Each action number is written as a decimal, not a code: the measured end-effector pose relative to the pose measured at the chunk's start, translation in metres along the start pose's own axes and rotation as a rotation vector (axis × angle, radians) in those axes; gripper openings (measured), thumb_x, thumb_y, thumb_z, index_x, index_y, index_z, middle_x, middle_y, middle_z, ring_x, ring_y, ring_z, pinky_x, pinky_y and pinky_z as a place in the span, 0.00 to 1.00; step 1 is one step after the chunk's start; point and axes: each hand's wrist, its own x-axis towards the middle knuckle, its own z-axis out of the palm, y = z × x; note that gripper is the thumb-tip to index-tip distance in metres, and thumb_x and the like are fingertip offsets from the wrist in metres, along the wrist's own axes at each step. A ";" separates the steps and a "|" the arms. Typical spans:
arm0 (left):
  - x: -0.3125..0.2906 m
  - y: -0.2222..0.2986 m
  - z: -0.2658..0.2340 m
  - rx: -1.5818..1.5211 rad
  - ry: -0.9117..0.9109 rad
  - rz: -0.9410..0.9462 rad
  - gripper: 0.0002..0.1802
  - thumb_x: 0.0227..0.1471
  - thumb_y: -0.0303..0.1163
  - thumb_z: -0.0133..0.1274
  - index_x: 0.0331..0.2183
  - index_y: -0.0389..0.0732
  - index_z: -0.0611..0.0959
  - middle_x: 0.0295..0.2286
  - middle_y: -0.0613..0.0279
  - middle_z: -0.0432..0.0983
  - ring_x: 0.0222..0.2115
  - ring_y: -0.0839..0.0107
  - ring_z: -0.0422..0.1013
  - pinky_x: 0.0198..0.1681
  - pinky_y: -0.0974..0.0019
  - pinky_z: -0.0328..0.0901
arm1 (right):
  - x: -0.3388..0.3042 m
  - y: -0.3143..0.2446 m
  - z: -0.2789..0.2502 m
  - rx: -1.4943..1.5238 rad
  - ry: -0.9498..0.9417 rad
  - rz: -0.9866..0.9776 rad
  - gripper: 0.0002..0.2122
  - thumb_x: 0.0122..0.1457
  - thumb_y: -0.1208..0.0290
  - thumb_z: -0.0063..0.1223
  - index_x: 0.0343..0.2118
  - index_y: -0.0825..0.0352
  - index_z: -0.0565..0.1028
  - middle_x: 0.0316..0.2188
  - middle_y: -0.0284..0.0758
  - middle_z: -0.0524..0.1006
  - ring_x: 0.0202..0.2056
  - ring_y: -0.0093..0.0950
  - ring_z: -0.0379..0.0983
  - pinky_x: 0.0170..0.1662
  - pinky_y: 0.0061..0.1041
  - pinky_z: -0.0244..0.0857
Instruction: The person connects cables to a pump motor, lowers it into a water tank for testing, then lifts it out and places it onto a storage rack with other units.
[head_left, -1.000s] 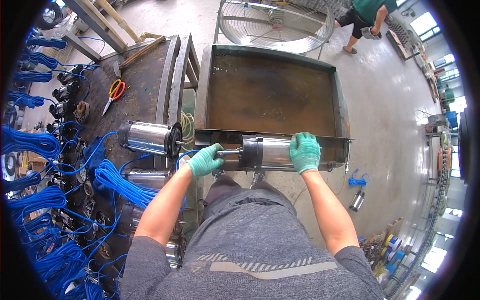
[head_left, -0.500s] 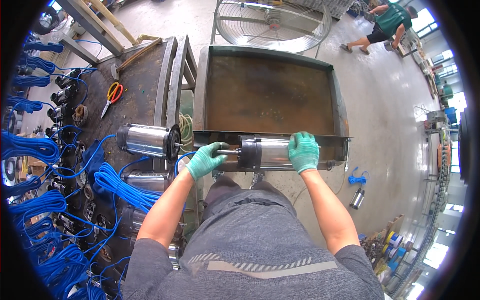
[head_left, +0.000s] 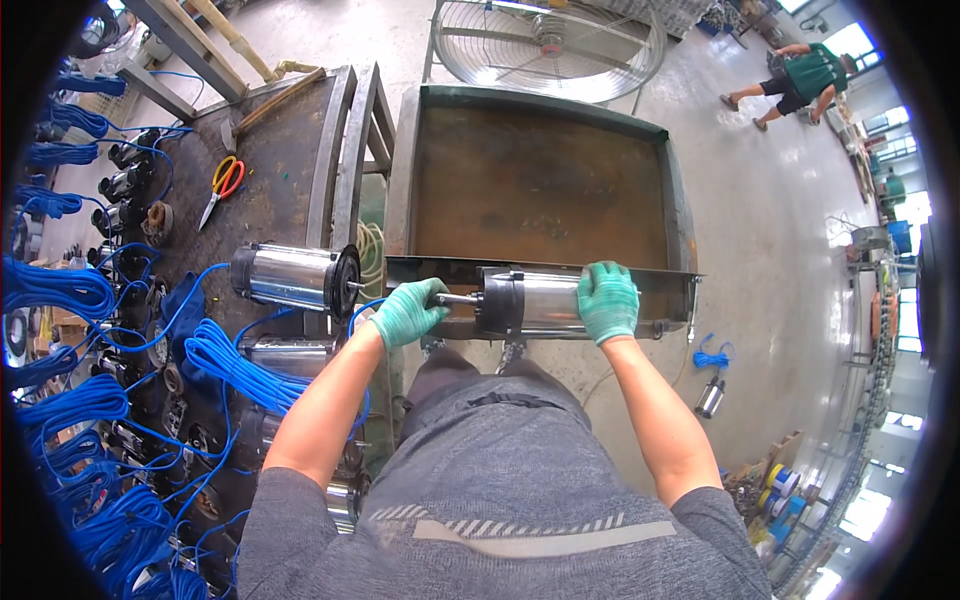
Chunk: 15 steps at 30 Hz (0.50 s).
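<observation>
A shiny cylindrical motor (head_left: 552,302) with a black end cap lies on its side across the near edge of the metal tray (head_left: 540,190). My right hand (head_left: 607,303), in a green glove, is wrapped over its right end from above. From the black cap a metal rod (head_left: 460,298) reaches left into my left hand (head_left: 410,313), also gloved in green. The fingers there are closed round the rod's left end; what else they may hold is hidden. Just left of that hand, a second motor (head_left: 295,276) lies with its shaft pointing toward it.
More motors and bundled blue cables (head_left: 250,370) crowd the left bench (head_left: 275,180), where scissors (head_left: 222,190) lie. A large fan (head_left: 550,50) stands beyond the tray. On the floor at right lies a small motor (head_left: 711,397) with cable. Another person (head_left: 800,80) is far right.
My left hand has shifted slightly left and up along the rod. The motor and my right hand stay nearly in place. The other person has moved to the right.
</observation>
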 end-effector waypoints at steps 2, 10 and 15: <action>0.001 -0.007 0.007 -0.076 0.027 0.031 0.15 0.55 0.29 0.59 0.44 0.37 0.79 0.30 0.64 0.75 0.31 0.77 0.67 0.38 0.70 0.67 | 0.001 0.001 0.000 -0.006 -0.003 0.006 0.06 0.56 0.67 0.53 0.29 0.63 0.77 0.33 0.39 0.77 0.38 0.41 0.73 0.43 0.42 0.67; -0.005 -0.009 0.002 -0.019 0.094 0.210 0.27 0.58 0.32 0.54 0.58 0.40 0.69 0.40 0.57 0.77 0.38 0.69 0.72 0.44 0.64 0.68 | 0.000 -0.001 -0.002 -0.010 -0.009 0.009 0.07 0.56 0.67 0.53 0.30 0.63 0.77 0.33 0.39 0.77 0.38 0.42 0.73 0.43 0.42 0.67; -0.008 -0.006 0.014 -0.387 0.031 0.127 0.29 0.59 0.36 0.56 0.59 0.39 0.70 0.37 0.64 0.77 0.38 0.71 0.71 0.43 0.67 0.68 | -0.001 0.000 0.000 -0.014 -0.022 0.008 0.07 0.56 0.67 0.53 0.31 0.63 0.77 0.34 0.39 0.77 0.39 0.42 0.73 0.43 0.42 0.67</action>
